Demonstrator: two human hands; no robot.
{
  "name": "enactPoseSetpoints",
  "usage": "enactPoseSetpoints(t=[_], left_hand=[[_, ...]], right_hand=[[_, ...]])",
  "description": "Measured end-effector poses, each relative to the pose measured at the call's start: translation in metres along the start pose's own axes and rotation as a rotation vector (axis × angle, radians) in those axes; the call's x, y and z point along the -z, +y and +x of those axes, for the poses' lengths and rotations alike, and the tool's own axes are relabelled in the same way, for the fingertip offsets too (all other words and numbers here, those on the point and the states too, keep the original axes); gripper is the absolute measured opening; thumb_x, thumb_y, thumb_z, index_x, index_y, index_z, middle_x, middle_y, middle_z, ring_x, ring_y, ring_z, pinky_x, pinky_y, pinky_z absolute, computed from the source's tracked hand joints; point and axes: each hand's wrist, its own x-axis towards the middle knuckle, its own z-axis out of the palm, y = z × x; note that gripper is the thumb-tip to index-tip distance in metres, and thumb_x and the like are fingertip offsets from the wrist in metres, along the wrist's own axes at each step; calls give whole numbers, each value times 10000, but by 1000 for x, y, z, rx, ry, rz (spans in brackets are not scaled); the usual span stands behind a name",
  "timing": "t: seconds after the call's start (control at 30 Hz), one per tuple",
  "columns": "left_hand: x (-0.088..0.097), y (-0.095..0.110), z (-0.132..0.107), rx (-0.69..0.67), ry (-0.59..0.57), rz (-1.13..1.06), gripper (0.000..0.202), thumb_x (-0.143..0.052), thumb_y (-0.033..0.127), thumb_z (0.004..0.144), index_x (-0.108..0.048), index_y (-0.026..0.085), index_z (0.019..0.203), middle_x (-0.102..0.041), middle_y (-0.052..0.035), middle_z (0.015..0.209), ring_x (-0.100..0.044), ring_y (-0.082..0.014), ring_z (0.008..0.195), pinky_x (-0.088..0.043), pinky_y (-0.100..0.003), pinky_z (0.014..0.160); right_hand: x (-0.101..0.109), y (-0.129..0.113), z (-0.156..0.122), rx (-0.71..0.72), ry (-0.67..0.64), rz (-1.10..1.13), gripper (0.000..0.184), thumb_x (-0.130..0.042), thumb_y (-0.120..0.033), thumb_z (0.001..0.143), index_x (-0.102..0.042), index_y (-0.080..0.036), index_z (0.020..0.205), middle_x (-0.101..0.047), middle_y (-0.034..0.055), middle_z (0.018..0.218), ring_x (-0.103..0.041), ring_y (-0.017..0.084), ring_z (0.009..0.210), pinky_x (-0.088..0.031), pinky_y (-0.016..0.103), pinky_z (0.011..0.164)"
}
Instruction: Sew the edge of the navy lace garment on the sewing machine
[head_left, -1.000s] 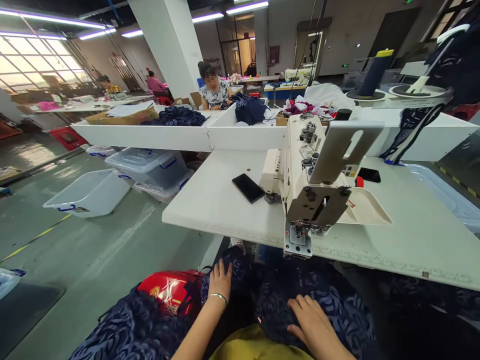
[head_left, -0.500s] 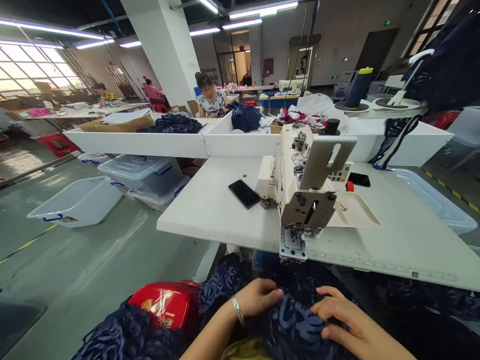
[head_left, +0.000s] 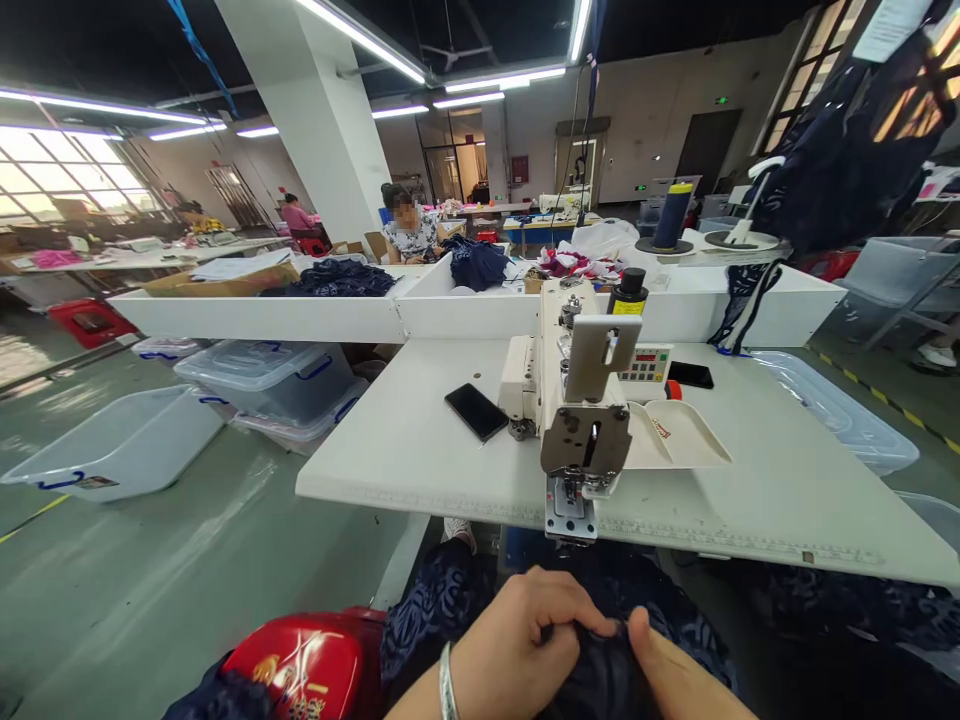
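Dark navy patterned fabric (head_left: 604,680) lies over my lap below the table edge. My left hand (head_left: 529,640), with a silver bangle at the wrist, is closed with its fingertips pinching a fold of it. Close beside, my right hand (head_left: 671,670) grips the same fabric with its thumb up; its other fingers are mostly hidden. Just beyond both hands stands a cream sewing machine (head_left: 551,385), its presser foot (head_left: 571,493) at the table's front edge. No fabric shows under the foot.
A black phone (head_left: 475,411) and a cream tray (head_left: 701,440) flank the machine on the white table (head_left: 390,440). A glossy red stool (head_left: 315,660) is at my left, with clear plastic bins (head_left: 142,440) beyond. A navy thread cone (head_left: 673,218) stands behind; a co-worker (head_left: 412,230) sits opposite.
My hands have come closer together, the left moving right and curling tighter on the fabric. The light-blue patterned patch between them is now covered or folded. My view has tilted up.
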Motion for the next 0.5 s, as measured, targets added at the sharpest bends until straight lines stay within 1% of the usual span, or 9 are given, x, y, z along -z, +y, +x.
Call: enactPoseSetpoints(t=[0.1,0.13,0.2,0.23,0.27,0.33,0.4,0.43,0.5], left_hand=[[-1,-1,2,91,22,-66,457,-373,22,734,-723,207,960,-663,-17,892,-611,-123,812,-460,-207,747],[-1,-1,3,114,37,-69,435,-382,49,770,-705,207,1015,-657,-21,914,-607,-127,826,-461,-211,759],[-2,0,6,150,39,-88,352,-458,150,832,-647,210,1123,-655,-22,966,-595,-143,872,-456,-223,803],[-3,1,7,170,33,-93,318,-503,215,848,-627,211,1141,-655,-18,967,-588,-148,871,-456,-226,803],[-5,1,8,191,29,-85,286,-538,275,853,-625,211,1118,-655,-10,938,-581,-150,846,-458,-224,782],[-8,2,12,209,32,-24,206,-554,342,865,-644,209,995,-639,3,855,-566,-141,769,-457,-216,723],[-10,1,15,181,74,63,178,-528,342,892,-645,208,894,-617,2,826,-565,-136,737,-461,-216,699],[-10,-1,16,154,110,104,159,-527,321,898,-640,211,893,-615,-5,855,-578,-140,762,-471,-220,721],[-11,-6,18,91,193,188,146,-518,253,905,-618,222,1007,-614,-27,971,-606,-153,851,-495,-233,779]], right_hand=[[-6,-7,3,32,68,386,560,-593,-669,745,-675,-218,1068,-717,67,984,-634,283,1001,-463,446,951],[-7,-10,4,55,113,476,531,-653,-623,728,-660,-223,1077,-715,55,973,-643,265,973,-465,429,946],[-7,-16,7,96,226,569,460,-692,-556,735,-642,-241,1066,-705,30,957,-648,224,924,-467,378,927],[-5,-19,9,112,266,582,414,-687,-536,751,-638,-250,1046,-697,19,950,-643,208,908,-471,349,904],[-3,-23,11,129,292,577,369,-683,-515,766,-635,-256,1023,-688,8,945,-633,194,905,-471,318,881],[2,-31,15,161,311,521,289,-674,-480,787,-633,-253,960,-664,-13,915,-602,169,901,-458,260,834],[8,-40,21,191,315,433,239,-656,-462,807,-622,-240,889,-633,-30,860,-566,147,870,-438,223,801],[11,-43,25,214,315,392,229,-643,-456,819,-610,-237,877,-621,-35,846,-552,140,858,-428,219,804],[17,-46,37,267,324,341,233,-604,-462,842,-579,-234,887,-614,-36,841,-543,139,837,-422,232,812]])
